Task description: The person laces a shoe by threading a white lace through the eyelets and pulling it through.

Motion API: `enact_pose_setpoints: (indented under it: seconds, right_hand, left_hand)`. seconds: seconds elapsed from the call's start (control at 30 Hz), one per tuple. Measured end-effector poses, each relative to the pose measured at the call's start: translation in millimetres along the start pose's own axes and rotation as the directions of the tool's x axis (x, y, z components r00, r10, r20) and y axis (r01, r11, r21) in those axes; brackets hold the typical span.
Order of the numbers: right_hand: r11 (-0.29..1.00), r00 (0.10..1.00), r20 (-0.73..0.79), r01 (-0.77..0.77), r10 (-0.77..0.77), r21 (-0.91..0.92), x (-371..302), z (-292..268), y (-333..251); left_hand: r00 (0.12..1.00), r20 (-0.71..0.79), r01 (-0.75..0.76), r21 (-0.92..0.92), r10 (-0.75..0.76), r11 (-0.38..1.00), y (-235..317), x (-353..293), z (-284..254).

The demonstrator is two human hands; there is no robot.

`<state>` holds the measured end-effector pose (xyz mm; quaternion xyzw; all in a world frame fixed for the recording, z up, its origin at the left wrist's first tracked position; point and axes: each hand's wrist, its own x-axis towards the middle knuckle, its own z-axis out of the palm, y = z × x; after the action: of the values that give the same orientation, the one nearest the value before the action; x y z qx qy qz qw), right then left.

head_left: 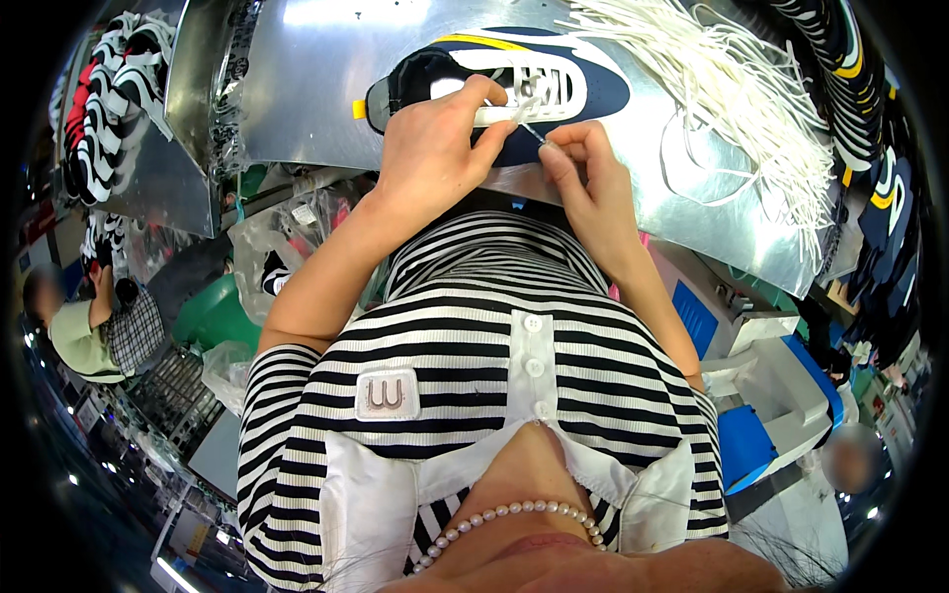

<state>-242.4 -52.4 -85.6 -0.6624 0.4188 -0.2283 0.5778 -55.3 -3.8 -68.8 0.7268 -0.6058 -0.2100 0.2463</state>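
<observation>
White lace (534, 132) clamped in R hand (598, 188); L hand (431, 144) nr shoe (605, 87), can't tell grip.

shoe (563, 74): navy, white, black, yellow | lace pile (727, 99): white | shirt (455, 331): black-and-white stripes | tabletop (306, 89): silver-grey

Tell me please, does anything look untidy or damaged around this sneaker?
Only the heap of white shoelaces looks untidy: right of the navy sneaker, its strands lie tangled and splay unevenly across the metal table. No damage shows on the sneaker, though the left hand covers part.
</observation>
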Motion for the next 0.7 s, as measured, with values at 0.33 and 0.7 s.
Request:
enact_pose_setpoints:
  seconds: [0.33,0.7]
  right_hand:
    - [0.994,0.994,0.026,-0.106,0.106,0.027,18.9,11.9,-2.1]
    - [0.984,0.977,-0.129,0.177,-0.171,0.038,31.8,-34.8,0.0]
  left_hand:
    - [0.934,-0.011,-0.358,-0.045,0.358,0.933,-3.5,-7.3,5.0]
    - [0.965,0.162,-0.189,-0.119,0.207,0.975,0.7,-9.5,-1.4]
